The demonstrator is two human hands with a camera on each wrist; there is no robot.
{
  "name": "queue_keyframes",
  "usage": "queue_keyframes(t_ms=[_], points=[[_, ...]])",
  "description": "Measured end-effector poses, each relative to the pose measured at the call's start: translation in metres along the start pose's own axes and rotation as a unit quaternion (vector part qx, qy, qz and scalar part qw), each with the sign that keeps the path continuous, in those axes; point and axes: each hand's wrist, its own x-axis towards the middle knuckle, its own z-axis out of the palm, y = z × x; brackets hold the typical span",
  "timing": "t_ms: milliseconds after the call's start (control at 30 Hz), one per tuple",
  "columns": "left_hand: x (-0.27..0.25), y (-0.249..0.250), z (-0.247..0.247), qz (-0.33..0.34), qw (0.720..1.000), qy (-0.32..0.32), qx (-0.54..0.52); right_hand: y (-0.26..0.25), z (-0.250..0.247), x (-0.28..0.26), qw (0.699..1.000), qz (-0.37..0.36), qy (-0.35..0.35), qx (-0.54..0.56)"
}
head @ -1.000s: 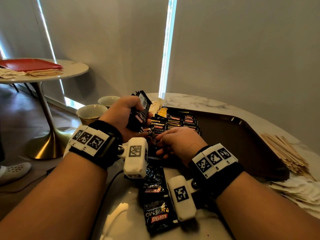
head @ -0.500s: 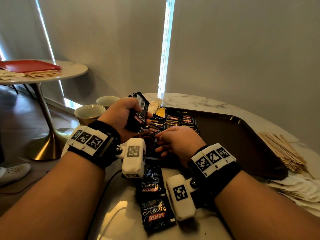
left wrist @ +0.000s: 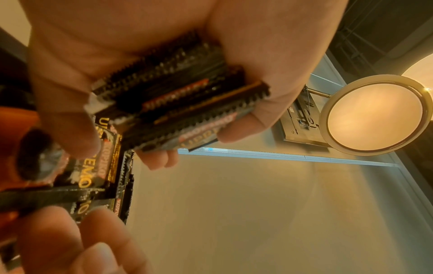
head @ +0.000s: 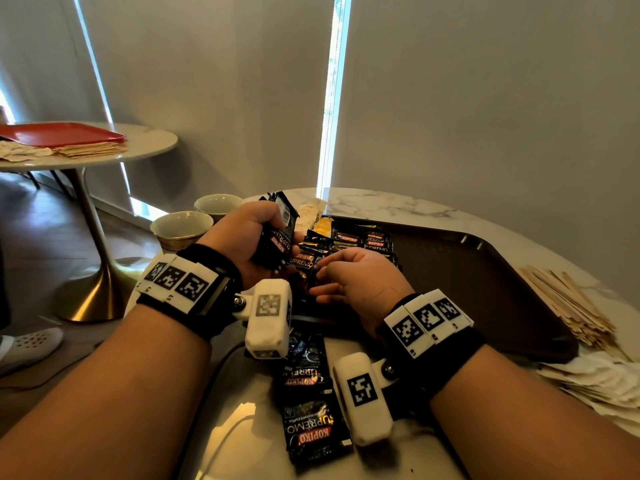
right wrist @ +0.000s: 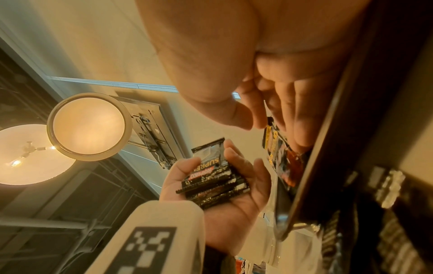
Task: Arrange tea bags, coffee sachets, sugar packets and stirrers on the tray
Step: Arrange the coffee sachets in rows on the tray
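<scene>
My left hand [head: 254, 233] grips an upright stack of black Kopiko coffee sachets [head: 278, 237], seen edge-on in the left wrist view [left wrist: 178, 103]. My right hand [head: 323, 273] is curled over the near left corner of the brown tray [head: 485, 271]. Its thumb and fingers pinch the edge of one coffee sachet [right wrist: 274, 140] there. Rows of sachets [head: 363, 239] lie in the tray's far left part. Wooden stirrers [head: 568, 306] and white paper packets [head: 595, 379] lie on the table right of the tray. Yellowish packets [head: 313, 213] sit at the tray's far left corner.
Loose coffee sachets [head: 311, 410] lie on the marble table between my forearms. Two cups [head: 181, 226] stand at the table's left edge. A second round table [head: 149, 143] with a red tray stands far left. A wall closes off the back.
My right hand has shifted slightly over the tray's near corner while working on a sachet. The left hand keeps its stack in almost the same place.
</scene>
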Motion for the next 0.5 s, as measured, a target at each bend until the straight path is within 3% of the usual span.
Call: queue_keyframes(t_ms=[500], points=[[0.0030,-0.0015,-0.0024,0.011,1.000,0.000,0.008,-0.0021,-0.0012,0.0002,0.999,-0.006,-0.008,0.052]])
